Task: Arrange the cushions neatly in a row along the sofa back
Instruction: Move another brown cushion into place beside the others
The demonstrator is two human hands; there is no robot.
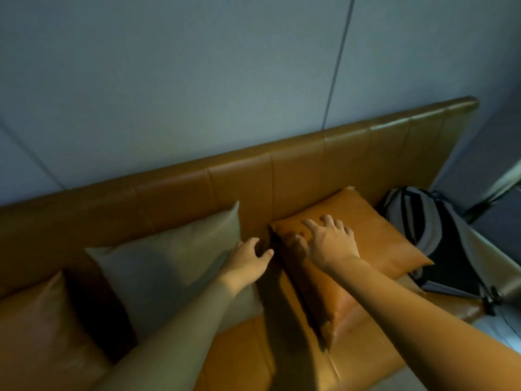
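Reaching both hands to gap between cushions at sofa back (pixel 253 176). Left hand (pixel 248 262) loosely curled, empty, at grey cushion (pixel 169 266) right edge; right hand (pixel 329 241) fingers spread wide over orange cushion (pixel 380 244), likely to straighten it. Another orange cushion (pixel 42 320) at left; backpack (pixel 439 249) at right end.

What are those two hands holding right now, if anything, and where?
Nothing is gripped. The right hand lies open, fingers spread, on the orange cushion. The left hand hovers open at the grey cushion, near its right edge.
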